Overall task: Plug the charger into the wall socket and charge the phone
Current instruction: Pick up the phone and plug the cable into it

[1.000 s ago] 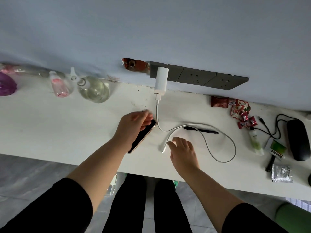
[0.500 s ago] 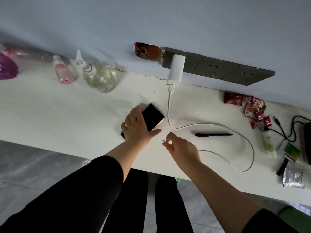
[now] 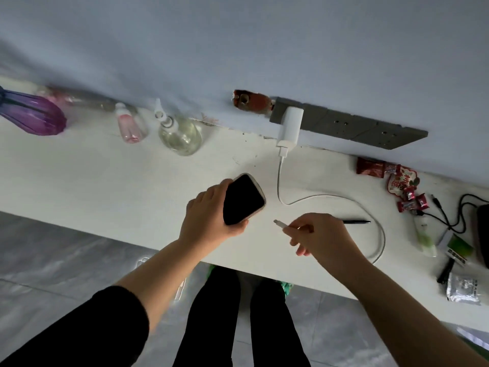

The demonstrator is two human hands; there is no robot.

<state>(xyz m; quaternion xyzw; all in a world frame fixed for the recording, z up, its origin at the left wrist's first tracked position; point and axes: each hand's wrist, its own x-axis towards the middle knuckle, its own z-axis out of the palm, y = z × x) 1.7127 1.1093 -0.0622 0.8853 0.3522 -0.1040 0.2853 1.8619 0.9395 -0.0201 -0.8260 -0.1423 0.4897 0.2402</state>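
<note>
The charger [image 3: 289,128] already sits in the wall socket [image 3: 344,125]. Below it, the left hand [image 3: 209,221] is wrapped around the phone [image 3: 243,198] (rigid, smooth, likely slippery; best held by its edges). The right hand [image 3: 320,234] pinches the limp cable's connector [image 3: 279,223], just beside the phone.

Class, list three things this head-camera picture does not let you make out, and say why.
1. Phone port: covered by the left hand.
2. Charger prongs: hidden behind its own body against the socket strip.
3. Black object at the right: cut off by the frame edge.
</note>
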